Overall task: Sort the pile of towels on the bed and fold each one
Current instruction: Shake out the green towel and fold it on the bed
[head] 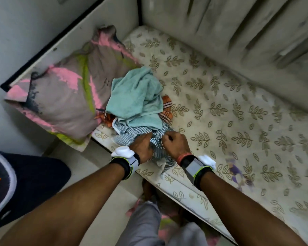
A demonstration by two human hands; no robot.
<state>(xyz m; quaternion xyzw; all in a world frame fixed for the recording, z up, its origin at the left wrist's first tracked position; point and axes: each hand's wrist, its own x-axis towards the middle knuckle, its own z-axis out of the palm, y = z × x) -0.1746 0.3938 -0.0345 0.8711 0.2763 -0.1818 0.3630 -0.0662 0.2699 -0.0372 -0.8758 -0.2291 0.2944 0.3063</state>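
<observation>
Striped towel [125, 133] at mattress [238, 125] edge

Teal towel [135, 96], striped towel [124, 134], perhaps orange-checked towel [165, 110].

The blue-and-white striped thin towel [128, 133] bunched up in the left hand [142, 146] and right hand [174, 143] looks like light flat-weave cloth, matt, no pile. Just beyond the hands, the teal terry towel [137, 96] is thick, fluffy and matt. The orange checked towel [166, 107] past the right hand looks thin and flat-woven. Under the hands, the cream leaf-print bed sheet [229, 112] is smooth matt cloth. Out past the left hand, the grey-pink-green pillow [64, 96] has a smooth cloth cover. The white wrist-strap piece [122, 151] behind the left hand is smooth plastic.
</observation>
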